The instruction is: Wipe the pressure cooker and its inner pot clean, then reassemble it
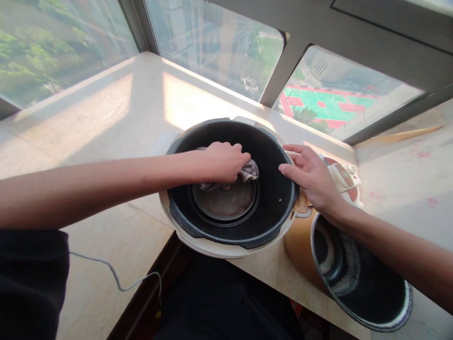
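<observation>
A round cooker lid (pixel 276 198) lies upside down on the marble sill, black inside with a cream outer rim and a grey metal disc (pixel 226 204) at its centre. My left hand (pixel 221 161) is closed on a grey cloth (pixel 249 171) and presses it onto the upper part of the disc. My right hand (pixel 311 177) rests with fingers stretched flat on the lid's right rim. Just to the right stands the orange-brown cooker body (pixel 300 243), tipped toward me, its dark inner wall showing.
The pale marble sill (pixel 106 123) runs along large windows at the back. A thin grey cable (pixel 116 278) trails over its front left part. The sill's edge drops to a dark gap in front of me. A cream control panel (pixel 345 177) sits behind my right wrist.
</observation>
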Demonstrator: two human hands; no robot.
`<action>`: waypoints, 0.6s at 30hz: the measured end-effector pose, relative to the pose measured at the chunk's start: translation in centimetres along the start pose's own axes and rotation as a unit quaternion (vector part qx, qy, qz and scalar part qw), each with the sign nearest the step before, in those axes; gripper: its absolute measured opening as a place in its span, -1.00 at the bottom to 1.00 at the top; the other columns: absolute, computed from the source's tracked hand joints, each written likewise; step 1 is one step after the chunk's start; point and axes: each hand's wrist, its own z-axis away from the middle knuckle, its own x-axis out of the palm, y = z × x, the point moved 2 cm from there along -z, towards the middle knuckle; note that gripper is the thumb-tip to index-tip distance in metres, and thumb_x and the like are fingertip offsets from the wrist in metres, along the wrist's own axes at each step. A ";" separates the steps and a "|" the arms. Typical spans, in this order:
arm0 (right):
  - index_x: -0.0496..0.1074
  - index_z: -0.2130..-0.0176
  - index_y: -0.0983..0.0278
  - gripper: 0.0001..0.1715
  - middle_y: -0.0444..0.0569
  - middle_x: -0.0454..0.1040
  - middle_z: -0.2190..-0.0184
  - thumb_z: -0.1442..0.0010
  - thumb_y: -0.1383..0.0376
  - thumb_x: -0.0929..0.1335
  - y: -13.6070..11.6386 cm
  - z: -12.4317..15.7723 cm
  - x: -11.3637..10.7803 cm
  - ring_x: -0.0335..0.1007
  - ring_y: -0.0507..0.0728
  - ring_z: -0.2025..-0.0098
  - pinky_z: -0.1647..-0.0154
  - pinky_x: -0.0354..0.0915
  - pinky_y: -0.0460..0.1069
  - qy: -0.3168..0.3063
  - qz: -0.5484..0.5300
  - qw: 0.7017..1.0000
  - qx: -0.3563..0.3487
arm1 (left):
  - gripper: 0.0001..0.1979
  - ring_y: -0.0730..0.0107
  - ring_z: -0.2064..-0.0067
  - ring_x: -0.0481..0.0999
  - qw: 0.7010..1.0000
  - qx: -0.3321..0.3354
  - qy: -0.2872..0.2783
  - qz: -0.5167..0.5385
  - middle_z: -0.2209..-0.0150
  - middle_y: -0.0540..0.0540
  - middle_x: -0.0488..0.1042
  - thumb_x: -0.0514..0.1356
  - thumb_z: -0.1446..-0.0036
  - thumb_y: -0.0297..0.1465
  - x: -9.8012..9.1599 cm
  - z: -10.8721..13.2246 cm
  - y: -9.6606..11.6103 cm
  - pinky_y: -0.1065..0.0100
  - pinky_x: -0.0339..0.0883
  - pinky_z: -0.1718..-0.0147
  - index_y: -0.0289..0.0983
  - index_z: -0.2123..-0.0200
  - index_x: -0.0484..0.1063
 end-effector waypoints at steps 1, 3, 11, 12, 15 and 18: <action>0.37 -0.06 0.10 -0.45 -0.06 0.59 0.11 -0.10 0.12 0.48 0.0 0.0 0.0 0.54 0.23 0.08 0.06 0.50 0.19 0.002 0.001 1.000 0.003 | -0.48 -0.15 -0.09 0.46 1.000 0.014 -0.010 -0.004 -0.07 -0.29 0.41 0.25 -0.06 -0.41 0.1 0.0 0.1 0.08 0.30 -0.05 -0.25 -0.14 0.41; 0.37 -0.06 0.10 -0.45 -0.05 0.59 0.11 -0.10 0.12 0.48 -0.1 0.0 0.0 0.54 0.23 0.08 0.06 0.50 0.20 0.004 0.000 1.000 0.007 | -0.51 -0.08 -0.04 0.50 0.998 0.060 -0.031 -0.002 -0.06 -0.26 0.43 0.23 -0.07 -0.43 0.1 0.1 0.4 0.12 0.31 -0.02 -0.22 -0.12 0.43; 0.37 -0.06 0.09 -0.45 -0.05 0.59 0.14 -0.11 0.09 0.48 0.0 0.0 0.0 0.55 0.23 0.09 0.09 0.51 0.17 0.003 0.002 1.000 -0.001 | -0.54 0.05 0.01 0.51 0.967 0.240 -0.080 0.038 -0.02 -0.17 0.53 0.21 -0.01 -0.51 1.3 1.1 3.1 0.18 0.30 0.00 -0.16 -0.02 0.52; 0.37 -0.06 0.09 -0.45 -0.05 0.59 0.14 -0.11 0.09 0.48 0.1 0.0 0.0 0.55 0.23 0.09 0.09 0.51 0.17 0.003 0.002 1.000 -0.002 | -0.55 0.04 0.02 0.52 0.964 0.249 -0.085 0.038 -0.01 -0.17 0.54 0.22 0.01 -0.52 1.4 1.3 3.4 0.18 0.30 0.01 -0.16 0.01 0.54; 0.36 -0.07 0.09 -0.45 -0.05 0.59 0.12 -0.11 0.10 0.47 0.1 0.0 0.1 0.55 0.23 0.06 0.08 0.51 0.17 -0.001 -0.002 1.000 -0.003 | -0.57 0.06 0.09 0.54 0.950 0.278 -0.125 0.062 0.07 -0.14 0.59 0.21 0.08 -0.57 1.4 2.1 3.7 0.19 0.32 0.07 -0.15 0.11 0.59; 0.35 -0.07 0.10 -0.44 -0.04 0.58 0.07 -0.11 0.10 0.48 0.1 0.0 0.1 0.55 0.22 0.07 0.07 0.50 0.17 -0.003 -0.004 1.000 0.005 | -0.55 0.10 0.14 0.54 0.929 0.302 -0.193 0.092 0.13 -0.10 0.62 0.19 0.12 -0.61 1.0 2.8 3.0 0.23 0.33 0.13 -0.13 0.17 0.62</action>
